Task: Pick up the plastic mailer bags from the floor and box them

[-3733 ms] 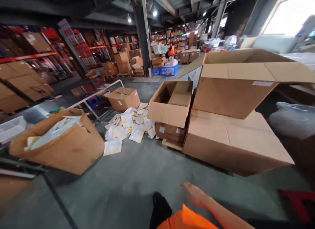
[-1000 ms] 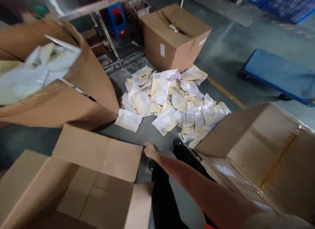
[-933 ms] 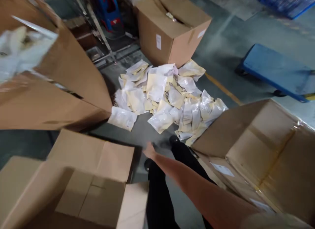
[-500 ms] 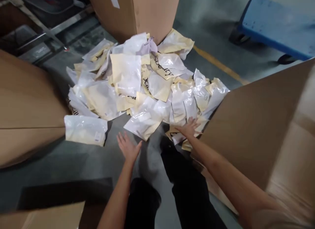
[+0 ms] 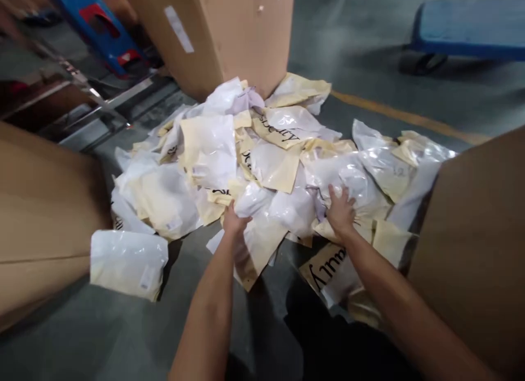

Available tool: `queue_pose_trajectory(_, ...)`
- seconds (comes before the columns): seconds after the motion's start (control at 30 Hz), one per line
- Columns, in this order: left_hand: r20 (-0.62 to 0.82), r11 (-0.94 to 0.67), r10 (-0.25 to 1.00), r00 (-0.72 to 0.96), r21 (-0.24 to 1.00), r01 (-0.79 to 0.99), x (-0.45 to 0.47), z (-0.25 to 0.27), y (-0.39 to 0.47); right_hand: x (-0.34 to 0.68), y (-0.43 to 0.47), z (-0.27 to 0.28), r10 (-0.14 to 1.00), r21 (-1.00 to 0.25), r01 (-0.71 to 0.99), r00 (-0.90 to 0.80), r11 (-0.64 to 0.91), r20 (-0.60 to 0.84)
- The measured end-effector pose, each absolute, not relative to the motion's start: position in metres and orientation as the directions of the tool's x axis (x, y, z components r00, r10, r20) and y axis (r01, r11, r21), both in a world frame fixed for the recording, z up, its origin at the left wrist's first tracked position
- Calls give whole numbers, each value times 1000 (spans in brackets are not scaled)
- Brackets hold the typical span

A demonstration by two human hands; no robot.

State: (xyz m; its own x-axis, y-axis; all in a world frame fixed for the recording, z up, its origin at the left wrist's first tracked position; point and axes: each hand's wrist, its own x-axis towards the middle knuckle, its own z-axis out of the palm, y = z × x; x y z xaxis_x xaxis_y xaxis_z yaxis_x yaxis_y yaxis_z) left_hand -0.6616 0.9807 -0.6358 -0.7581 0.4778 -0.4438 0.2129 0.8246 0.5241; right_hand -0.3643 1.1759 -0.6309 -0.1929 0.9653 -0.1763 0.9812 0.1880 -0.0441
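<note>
Packets, white and cream, heaped on the floor right against the foot of the tall carton and spilling outward from it. Judged as a gathering step: reached with both arms into the edge of the heap farthest from the tall carton. Left hand curled onto a white packet at that edge, fingers closed over its rim; read as a grasp, not a mere touch, though the thumb was hidden. Right hand just beside it, equally far from the tall carton, laid palm down with fingers spread on another glossy packet; pressed on it, closed round nothing. One loose packet apart from the heap, farther from the tall carton and off to its left, touched by neither hand. For the next move, by judgement: needed a firm pinch through slippery film and a scoop under several at once, without dragging the rest of the pile farther from the tall carton.
</note>
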Motion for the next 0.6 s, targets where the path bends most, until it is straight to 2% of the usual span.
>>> queue_pose_trajectory(0.1,-469,807,451,-759,577,124,-645,-629,989,-375,1178,-620,933,-75,956,-293,283,-212)
queue_pose_trajectory(0.17,-488,785,437,-756,617,55,-624,-626,1001,-390,1167,-612,904,-152,927,-369,343,-215)
queue_pose_trajectory(0.3,-454,665,518,-725,747,7,-572,-616,1021,-422,1128,-597,863,-338,867,-452,366,-224)
queue_pose_trajectory(0.4,-378,569,571,-729,822,19,-548,-596,1014,-433,1102,-582,853,-391,845,-471,364,-223)
queue_pose_trajectory(0.47,-314,516,579,-753,856,39,-546,-571,1000,-435,1087,-565,844,-453,812,-496,367,-204)
queue_pose_trajectory(0.6,-140,415,578,-804,899,142,-569,-482,946,-447,1045,-498,840,-724,612,-537,318,-84)
